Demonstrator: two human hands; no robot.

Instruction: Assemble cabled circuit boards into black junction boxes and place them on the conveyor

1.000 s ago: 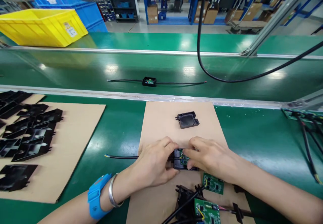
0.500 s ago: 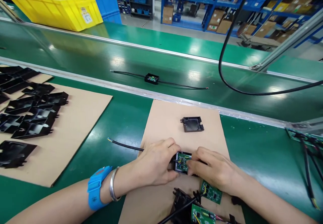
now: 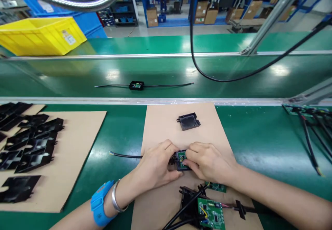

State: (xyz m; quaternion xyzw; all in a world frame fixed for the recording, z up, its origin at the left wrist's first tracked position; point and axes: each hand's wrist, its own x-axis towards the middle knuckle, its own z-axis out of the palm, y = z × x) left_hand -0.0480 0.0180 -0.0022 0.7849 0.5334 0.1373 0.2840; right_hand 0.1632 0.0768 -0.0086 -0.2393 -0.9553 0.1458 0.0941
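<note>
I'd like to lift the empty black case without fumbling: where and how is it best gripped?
Probably by its long near and far walls, coming straight down from above. The case lies flat on the cardboard, hollow side up, so both raised walls look easy to pinch. The left end has thin prongs and the right a notch, making the ends poorer holds.

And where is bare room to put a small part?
Green tabletop looks bare between left cardboard and middle cardboard, beyond the cable end; also between middle cardboard, right forearm and far-right cables. Crowded: middle cardboard's near end, with circuit boards and black cables; left cardboard's left part, with black housings.
</note>
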